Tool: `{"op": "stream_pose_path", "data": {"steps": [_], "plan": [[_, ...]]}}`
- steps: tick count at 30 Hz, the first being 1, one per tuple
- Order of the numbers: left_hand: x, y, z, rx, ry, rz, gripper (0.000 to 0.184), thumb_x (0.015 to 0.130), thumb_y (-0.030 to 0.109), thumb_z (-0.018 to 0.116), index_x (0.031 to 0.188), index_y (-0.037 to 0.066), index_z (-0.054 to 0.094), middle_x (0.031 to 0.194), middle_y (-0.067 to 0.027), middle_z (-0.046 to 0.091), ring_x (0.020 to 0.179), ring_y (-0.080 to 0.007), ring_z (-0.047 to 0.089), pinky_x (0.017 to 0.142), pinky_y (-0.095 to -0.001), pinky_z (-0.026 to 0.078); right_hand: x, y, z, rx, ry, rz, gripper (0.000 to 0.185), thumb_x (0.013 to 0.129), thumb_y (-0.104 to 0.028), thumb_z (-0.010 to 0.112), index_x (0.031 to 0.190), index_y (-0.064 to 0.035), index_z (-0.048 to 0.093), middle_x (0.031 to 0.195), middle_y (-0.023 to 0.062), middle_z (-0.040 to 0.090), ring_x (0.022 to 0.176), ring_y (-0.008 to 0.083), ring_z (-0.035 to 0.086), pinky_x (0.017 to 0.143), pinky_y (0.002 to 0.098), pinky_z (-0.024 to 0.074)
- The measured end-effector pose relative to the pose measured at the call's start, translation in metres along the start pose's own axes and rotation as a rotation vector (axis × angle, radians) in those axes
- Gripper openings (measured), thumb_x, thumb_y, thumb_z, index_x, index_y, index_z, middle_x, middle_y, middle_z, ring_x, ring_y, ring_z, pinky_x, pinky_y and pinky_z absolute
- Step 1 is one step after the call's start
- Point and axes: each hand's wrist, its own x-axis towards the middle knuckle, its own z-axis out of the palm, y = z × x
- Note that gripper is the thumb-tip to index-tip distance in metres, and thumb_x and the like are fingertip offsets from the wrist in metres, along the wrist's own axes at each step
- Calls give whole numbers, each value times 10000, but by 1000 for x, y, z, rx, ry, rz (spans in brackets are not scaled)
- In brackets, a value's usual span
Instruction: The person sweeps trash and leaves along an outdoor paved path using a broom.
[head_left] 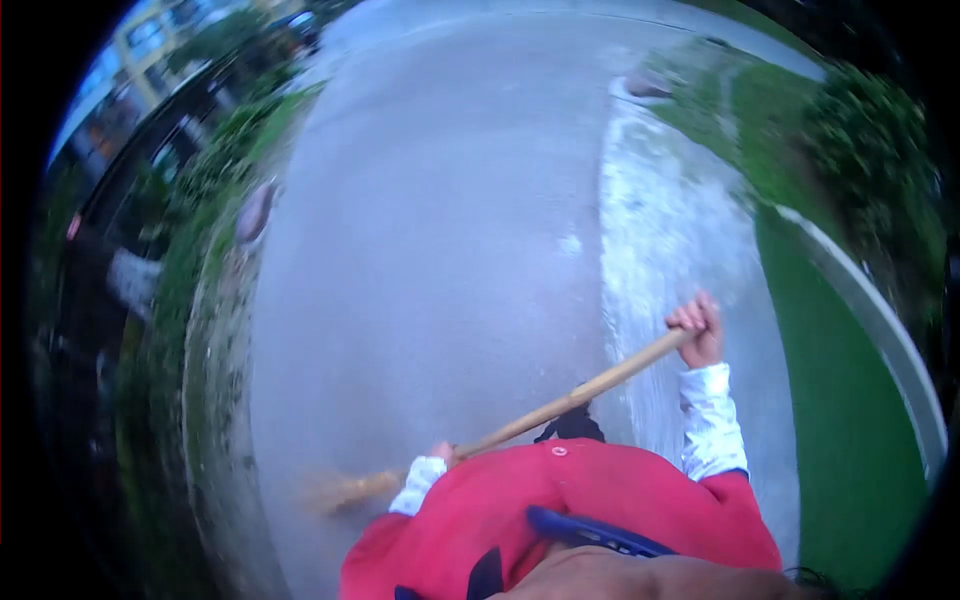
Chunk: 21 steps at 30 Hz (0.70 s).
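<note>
A broom [560,405] with a long wooden handle slants across the front of my body. Near the handle's upper end, my right hand [702,322] is closed around it, out to the right. My left hand [446,454] grips lower down, close to the red garment, and is partly covered by its white cuff. Past the left cuff, the broom's straw-coloured head [345,491] is smeared by motion, low over the paving at the left; whether it touches the ground I cannot tell.
A grey paved path [430,230] runs ahead, with a paler strip [660,200] along its right. Rocks [257,210] sit at the edges, beside grass and bushes [870,140]. At right, a pale curved edging [870,300] borders a green surface [850,430]. A dark shoe [573,424] shows below the handle.
</note>
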Motion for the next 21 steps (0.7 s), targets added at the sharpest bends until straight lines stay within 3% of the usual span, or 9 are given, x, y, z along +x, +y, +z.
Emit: {"op": "stream_pose_path", "data": {"steps": [6, 14, 18, 21], "plan": [[92, 129, -115, -51, 187, -33, 479, 678, 417, 670, 1094, 186, 611, 1069, -158, 596, 1030, -339, 543, 883, -418, 434, 197, -31, -56, -45, 154, 15, 135, 877, -246, 537, 923, -161, 443, 614, -45, 397, 628, 92, 446, 696, 337, 438], [183, 261, -262, -162, 166, -132, 494, 703, 403, 651, 1128, 158, 590, 1110, -186, 569, 1075, -339, 514, 911, -410, 416, 480, -25, -105, 41, -61, 184, 80, 904, -221, 498, 858, -160, 518, 562, -56, 357, 538, 78, 404, 626, 302, 417], [318, 259, -288, -196, 152, -84, 515, 730, 485, 582, 1112, 140, 596, 1128, -202, 550, 1091, -361, 496, 922, -434, 401, 600, -2, -142, 14, -78, 203, 107, 897, -231, 511, 827, -153, 488, 561, -55, 347, 532, 82, 399, 621, 304, 413], [414, 283, -334, -148, 141, -169, 540, 750, 517, 538, 1102, 111, 598, 1117, -205, 554, 1083, -378, 496, 923, -429, 401, 694, 10, -182, -13, -13, 182, 107, 887, -231, 529, 831, -151, 485, 564, -55, 344, 528, 85, 397, 609, 300, 399]]}}
